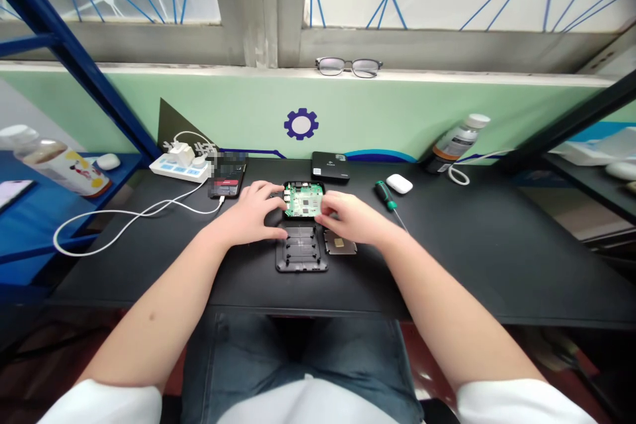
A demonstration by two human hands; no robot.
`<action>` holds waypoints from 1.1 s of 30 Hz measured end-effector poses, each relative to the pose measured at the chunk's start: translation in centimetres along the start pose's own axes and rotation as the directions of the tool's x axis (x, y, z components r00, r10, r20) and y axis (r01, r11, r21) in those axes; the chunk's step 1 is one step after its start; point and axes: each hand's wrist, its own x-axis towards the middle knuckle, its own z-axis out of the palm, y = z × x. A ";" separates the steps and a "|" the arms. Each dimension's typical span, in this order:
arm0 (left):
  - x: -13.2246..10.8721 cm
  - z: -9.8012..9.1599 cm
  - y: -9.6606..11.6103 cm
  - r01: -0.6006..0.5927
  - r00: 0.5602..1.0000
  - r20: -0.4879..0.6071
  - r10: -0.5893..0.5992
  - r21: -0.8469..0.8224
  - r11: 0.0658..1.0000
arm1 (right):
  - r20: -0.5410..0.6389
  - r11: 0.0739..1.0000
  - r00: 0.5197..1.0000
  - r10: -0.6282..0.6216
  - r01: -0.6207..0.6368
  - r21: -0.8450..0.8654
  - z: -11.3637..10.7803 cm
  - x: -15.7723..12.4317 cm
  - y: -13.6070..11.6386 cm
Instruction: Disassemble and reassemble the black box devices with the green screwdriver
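A green circuit board (304, 201) lies in an open black casing (304, 218) in the middle of the desk. My left hand (256, 212) is at its left side, fingers spread, fingertips by the casing's left edge and thumb near the cover below. At the right side, my right hand (348, 213) has its fingers curled and pinched against the edge of the board; the exact contact is hidden. In front lies a black plastic cover (301, 265), inner side up. Beside it a metal plate with a square pad (348, 246) sits partly under my right hand.
Behind the casing is a closed black box (330, 167). A green screwdriver (384, 195) and a white earbud case (399, 183) lie to the right, a bottle (454, 144) farther back. On the left are a phone (231, 175), a white cable (136, 213) and a power strip (179, 167).
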 end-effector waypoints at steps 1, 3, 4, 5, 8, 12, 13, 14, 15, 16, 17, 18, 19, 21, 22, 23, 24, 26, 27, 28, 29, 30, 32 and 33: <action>-0.2 -0.4 0.1 0.015 1.000 0.025 -0.015 -0.018 1.000 | 0.136 0.998 0.989 0.050 -0.054 0.023 -1.2 -0.4 0.3; -0.5 -0.9 0.4 0.037 0.996 0.085 -0.033 -0.049 0.998 | 0.306 0.985 0.937 0.166 -0.173 -0.005 -3.1 -1.2 0.8; -0.5 -1.0 0.6 0.041 0.993 0.109 -0.034 -0.065 0.997 | 0.347 0.975 0.912 0.221 -0.219 -0.044 -3.6 -1.4 1.0; -0.6 -1.1 0.9 0.039 0.991 0.129 -0.028 -0.078 0.996 | 0.368 0.965 0.892 0.262 -0.251 -0.076 -3.9 -1.6 1.1; -0.6 -0.8 1.7 0.023 0.987 0.157 -0.009 -0.089 0.996 | 0.370 0.954 0.880 0.299 -0.263 -0.145 -3.5 -1.8 1.2; -0.6 -0.3 2.4 0.007 0.987 0.162 0.005 -0.072 0.997 | 0.338 0.958 0.902 0.270 -0.214 -0.193 -2.7 -1.8 1.0; -0.6 -0.2 2.4 0.000 0.987 0.160 0.013 -0.076 0.997 | 0.331 0.959 0.906 0.263 -0.208 -0.192 -2.7 -1.8 0.9; -0.6 -0.1 2.4 -0.009 0.987 0.156 0.022 -0.083 0.997 | 0.325 0.961 0.910 0.257 -0.204 -0.190 -2.8 -1.9 0.7; -0.6 -0.1 2.4 -0.016 0.988 0.150 0.030 -0.090 0.996 | 0.320 0.960 0.911 0.259 -0.205 -0.192 -2.9 -2.0 0.6; -0.6 -0.1 2.4 -0.022 0.989 0.145 0.035 -0.095 0.995 | 0.317 0.957 0.909 0.269 -0.215 -0.196 -3.1 -2.0 0.4; -0.6 -0.1 2.4 -0.024 0.989 0.142 0.038 -0.096 0.995 | 0.318 0.952 0.904 0.286 -0.231 -0.201 -3.3 -2.1 0.2; -0.6 -0.1 2.4 -0.025 0.989 0.143 0.038 -0.093 0.995 | 0.321 0.947 0.897 0.305 -0.250 -0.201 -3.5 -2.2 0.0; -0.6 -0.1 2.4 -0.025 0.989 0.146 0.038 -0.088 0.996 | 0.326 0.944 0.889 0.320 -0.269 -0.193 -3.6 -2.2 -0.1; -0.5 -0.2 2.5 -0.023 0.988 0.154 0.035 -0.083 0.996 | 0.342 0.941 0.878 0.335 -0.295 -0.165 -3.6 -2.3 -0.2; -0.5 -0.2 2.5 -0.023 0.987 0.157 0.036 -0.082 0.996 | 0.348 0.942 0.876 0.334 -0.298 -0.156 -3.6 -2.3 -0.2; -0.5 -0.3 2.5 -0.023 0.986 0.160 0.036 -0.082 0.996 | 0.353 0.942 0.874 0.333 -0.297 -0.154 -3.5 -2.3 -0.2; -0.5 -0.3 2.5 -0.023 0.986 0.164 0.036 -0.081 0.996 | 0.356 0.942 0.873 0.333 -0.295 -0.159 -3.5 -2.4 -0.2; -0.5 -0.2 2.5 -0.021 0.984 0.174 0.033 -0.073 0.997 | 0.356 0.944 0.876 0.327 -0.282 -0.175 -3.5 -2.5 -0.1; -0.5 -0.2 2.5 -0.020 0.984 0.177 0.032 -0.070 0.997 | 0.352 0.946 0.880 0.318 -0.270 -0.179 -3.6 -2.6 -0.1; -0.4 -0.1 2.5 -0.018 0.984 0.176 0.030 -0.071 0.997 | 0.347 0.951 0.887 0.303 -0.256 -0.176 -3.8 -2.6 -0.1; -0.4 -0.1 2.5 -0.017 0.984 0.173 0.030 -0.078 0.997 | 0.339 0.957 0.897 0.284 -0.241 -0.165 -3.9 -2.7 -0.1; -0.4 -0.1 2.6 -0.016 0.985 0.168 0.031 -0.091 0.996 | 0.326 0.964 0.909 0.260 -0.225 -0.142 -4.1 -2.8 -0.3; -0.5 0.0 2.6 -0.017 0.987 0.156 0.036 -0.119 0.993 | 0.289 0.980 0.937 0.197 -0.186 -0.066 -4.2 -2.7 -0.7; -0.5 0.0 2.5 -0.018 0.987 0.154 0.037 -0.128 0.992 | 0.264 0.986 0.950 0.164 -0.163 -0.028 -4.1 -2.6 -1.1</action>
